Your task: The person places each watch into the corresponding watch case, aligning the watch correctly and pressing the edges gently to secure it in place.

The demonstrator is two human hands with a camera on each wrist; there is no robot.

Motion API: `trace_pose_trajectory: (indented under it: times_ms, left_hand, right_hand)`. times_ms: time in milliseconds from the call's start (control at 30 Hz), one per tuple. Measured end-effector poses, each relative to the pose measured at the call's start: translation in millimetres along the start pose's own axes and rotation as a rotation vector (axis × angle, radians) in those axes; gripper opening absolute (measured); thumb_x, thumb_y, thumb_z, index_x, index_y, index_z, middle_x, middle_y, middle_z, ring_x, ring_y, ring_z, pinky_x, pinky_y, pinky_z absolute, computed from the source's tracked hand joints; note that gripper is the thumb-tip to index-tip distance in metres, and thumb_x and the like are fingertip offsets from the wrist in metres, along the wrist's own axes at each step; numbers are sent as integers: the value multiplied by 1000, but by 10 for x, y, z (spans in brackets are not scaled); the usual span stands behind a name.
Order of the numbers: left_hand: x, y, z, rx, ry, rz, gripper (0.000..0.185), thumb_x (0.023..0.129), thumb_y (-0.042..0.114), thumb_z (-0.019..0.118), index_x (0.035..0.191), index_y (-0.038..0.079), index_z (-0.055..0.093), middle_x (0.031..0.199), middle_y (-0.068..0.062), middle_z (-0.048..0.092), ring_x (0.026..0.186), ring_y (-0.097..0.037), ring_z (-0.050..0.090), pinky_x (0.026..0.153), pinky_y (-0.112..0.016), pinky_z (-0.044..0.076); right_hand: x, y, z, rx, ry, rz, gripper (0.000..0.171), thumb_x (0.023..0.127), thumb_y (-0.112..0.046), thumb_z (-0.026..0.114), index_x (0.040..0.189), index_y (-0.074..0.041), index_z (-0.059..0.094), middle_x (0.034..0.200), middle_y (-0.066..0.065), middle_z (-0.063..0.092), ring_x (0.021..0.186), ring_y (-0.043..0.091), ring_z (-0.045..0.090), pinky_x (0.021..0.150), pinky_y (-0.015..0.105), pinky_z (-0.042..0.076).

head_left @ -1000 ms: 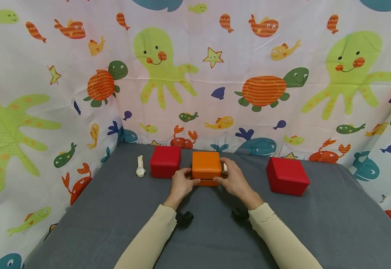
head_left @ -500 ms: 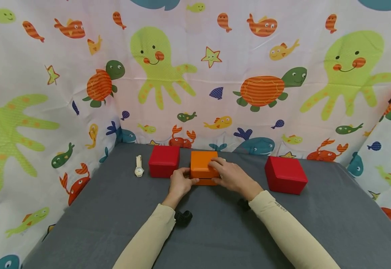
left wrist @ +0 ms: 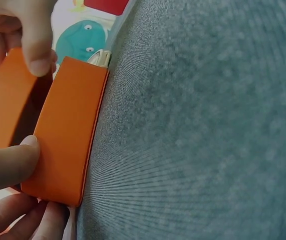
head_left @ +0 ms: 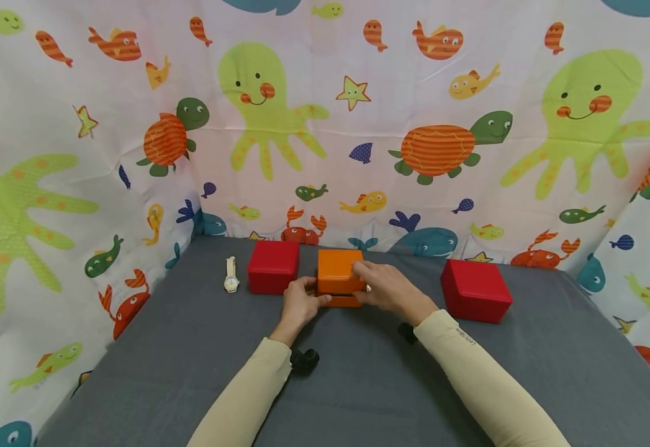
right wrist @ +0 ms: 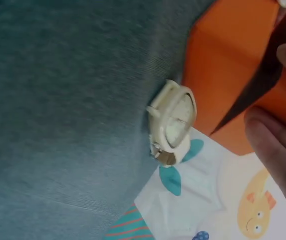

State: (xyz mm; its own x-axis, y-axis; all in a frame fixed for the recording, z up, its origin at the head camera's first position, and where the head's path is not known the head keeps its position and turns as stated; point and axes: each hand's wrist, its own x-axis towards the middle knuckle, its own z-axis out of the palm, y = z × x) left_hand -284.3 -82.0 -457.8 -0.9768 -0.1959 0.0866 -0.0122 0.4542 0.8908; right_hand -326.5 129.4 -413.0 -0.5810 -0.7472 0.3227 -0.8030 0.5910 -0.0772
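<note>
An orange hinged box (head_left: 336, 268) stands on the grey cloth, its lid (left wrist: 5, 105) raised a little from the base (left wrist: 70, 135), with a dark wedge-shaped gap between. My left hand (head_left: 300, 305) holds the base at its left side, thumb on the front and fingers around the corner. With thumb and fingers my right hand (head_left: 388, 287) grips the lid at its right side; its thumb (left wrist: 38, 47) is at the gap. Close beside the base's right side lies a pale wristwatch (right wrist: 175, 120), mostly hidden by the right hand in the head view. The box's inside is dark.
A red box (head_left: 273, 267) stands just left of the orange one, and another red box (head_left: 477, 290) sits farther right. A second pale wristwatch (head_left: 231, 276) lies at the far left. A sea-animal curtain (head_left: 325, 124) hangs behind the table's back edge.
My right hand has shifted from the orange box's right side by the watch onto its lid. The lid gap looks slightly wider. My left hand has stayed at the base.
</note>
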Motion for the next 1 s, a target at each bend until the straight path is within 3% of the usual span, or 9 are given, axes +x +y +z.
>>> trace_pose_trajectory:
  times_ms: [500, 1000]
  left_hand:
    - [7, -31, 7, -3, 6, 16, 46, 75, 15, 83, 114, 0, 65, 111, -14, 67, 97, -26, 66, 83, -38, 54]
    - [5, -41, 24, -14, 4, 9, 47, 75, 14, 83, 116, -1, 64, 112, -15, 67, 99, -26, 66, 83, -38, 54]
  right_hand:
    - [197, 150, -256, 322, -63, 173, 33, 84, -23, 74, 103, -18, 48, 83, 0, 57, 66, 16, 52, 58, 28, 47]
    - [326, 231, -412, 415, -72, 271, 31, 86, -26, 73, 109, -18, 52, 115, 9, 64, 88, 22, 60, 77, 38, 53]
